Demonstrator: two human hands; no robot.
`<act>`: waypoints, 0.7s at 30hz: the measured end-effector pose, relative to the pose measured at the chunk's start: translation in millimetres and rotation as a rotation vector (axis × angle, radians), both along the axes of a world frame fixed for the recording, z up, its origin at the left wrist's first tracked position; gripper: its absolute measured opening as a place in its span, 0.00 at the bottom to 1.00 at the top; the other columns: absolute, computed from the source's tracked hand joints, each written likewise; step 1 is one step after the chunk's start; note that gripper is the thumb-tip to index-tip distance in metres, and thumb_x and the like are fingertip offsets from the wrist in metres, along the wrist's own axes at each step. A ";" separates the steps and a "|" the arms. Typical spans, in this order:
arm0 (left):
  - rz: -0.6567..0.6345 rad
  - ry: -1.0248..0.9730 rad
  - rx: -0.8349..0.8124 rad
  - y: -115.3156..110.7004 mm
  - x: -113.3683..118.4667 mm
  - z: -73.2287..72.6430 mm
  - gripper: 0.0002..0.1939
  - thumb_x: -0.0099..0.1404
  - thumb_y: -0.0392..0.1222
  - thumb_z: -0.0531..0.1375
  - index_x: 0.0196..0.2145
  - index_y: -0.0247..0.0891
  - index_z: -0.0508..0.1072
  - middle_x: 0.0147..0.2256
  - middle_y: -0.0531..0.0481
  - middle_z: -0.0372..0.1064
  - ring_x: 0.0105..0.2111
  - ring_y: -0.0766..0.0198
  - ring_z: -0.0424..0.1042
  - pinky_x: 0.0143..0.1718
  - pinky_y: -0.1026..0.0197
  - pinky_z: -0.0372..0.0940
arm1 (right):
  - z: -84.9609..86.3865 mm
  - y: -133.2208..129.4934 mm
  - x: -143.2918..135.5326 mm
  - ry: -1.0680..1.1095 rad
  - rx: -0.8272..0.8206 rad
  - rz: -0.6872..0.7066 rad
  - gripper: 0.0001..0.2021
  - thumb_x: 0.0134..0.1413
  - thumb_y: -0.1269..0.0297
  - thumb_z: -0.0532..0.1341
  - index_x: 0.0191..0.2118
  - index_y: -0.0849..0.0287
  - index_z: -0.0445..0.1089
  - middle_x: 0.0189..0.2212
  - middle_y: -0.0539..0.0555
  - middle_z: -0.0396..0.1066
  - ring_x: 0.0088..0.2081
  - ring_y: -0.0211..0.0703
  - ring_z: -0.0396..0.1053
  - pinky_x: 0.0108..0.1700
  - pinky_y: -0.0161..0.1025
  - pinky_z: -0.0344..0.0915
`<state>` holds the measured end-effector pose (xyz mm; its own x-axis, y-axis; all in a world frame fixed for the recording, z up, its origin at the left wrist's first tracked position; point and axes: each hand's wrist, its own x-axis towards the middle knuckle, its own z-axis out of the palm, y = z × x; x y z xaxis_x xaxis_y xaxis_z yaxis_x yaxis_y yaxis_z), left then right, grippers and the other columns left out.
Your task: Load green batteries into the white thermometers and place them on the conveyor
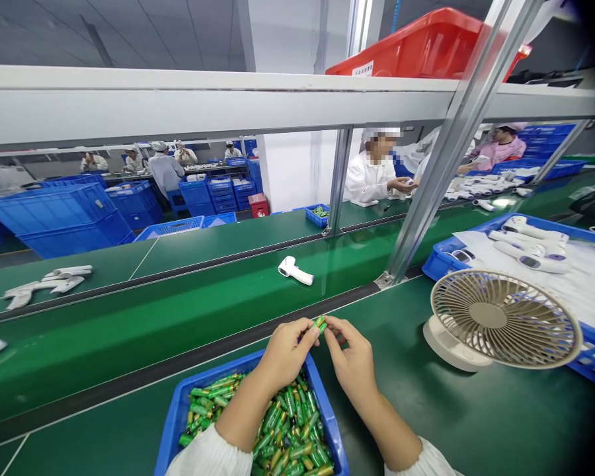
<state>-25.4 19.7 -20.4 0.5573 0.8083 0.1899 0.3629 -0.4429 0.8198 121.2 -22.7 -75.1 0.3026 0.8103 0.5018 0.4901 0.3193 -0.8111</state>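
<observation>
Small green-and-gold batteries, apparently two, are pinched between the fingertips of both hands. My left hand is closed on them from the left, its forearm crossing over a blue bin. From the right, my right hand grips them between thumb and forefinger. The bin below is full of loose green batteries, partly hidden by my left arm. Beyond my hands, a white handheld thermometer lies on the green conveyor belt.
A beige fan stands at right on the green bench, before a blue crate of white thermometers. A metal post rises beyond my right hand. White parts lie across the belt at left. A co-worker sits opposite.
</observation>
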 end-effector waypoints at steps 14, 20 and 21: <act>-0.004 -0.113 0.057 3.9 1.9 -5.7 0.17 0.69 0.46 0.53 0.50 0.42 0.75 0.44 0.46 0.73 0.44 0.59 0.71 0.47 0.59 0.64 | 1.6 2.8 -4.1 0.509 -0.103 0.138 0.18 0.51 0.57 0.66 0.47 0.60 0.73 0.30 0.54 0.76 0.27 0.41 0.71 0.31 0.39 0.72; 0.008 -0.103 0.061 3.7 2.4 -7.4 0.16 0.69 0.44 0.53 0.49 0.43 0.75 0.43 0.49 0.75 0.43 0.60 0.72 0.47 0.60 0.64 | 4.5 -0.9 -4.4 0.417 -0.160 0.119 0.18 0.55 0.54 0.62 0.47 0.58 0.75 0.38 0.58 0.77 0.34 0.46 0.73 0.34 0.42 0.74; 0.008 -0.106 0.056 3.3 2.7 -7.5 0.15 0.69 0.44 0.53 0.49 0.43 0.76 0.43 0.50 0.75 0.43 0.61 0.73 0.47 0.61 0.64 | 4.6 -0.8 -4.4 0.391 -0.150 0.112 0.17 0.55 0.54 0.62 0.46 0.57 0.76 0.41 0.58 0.76 0.37 0.48 0.73 0.34 0.42 0.74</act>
<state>-22.7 23.0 -28.0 0.5257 0.7987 0.2927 0.2790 -0.4869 0.8277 116.8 -23.4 -70.5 0.3527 0.9041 0.2413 0.1055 0.2178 -0.9703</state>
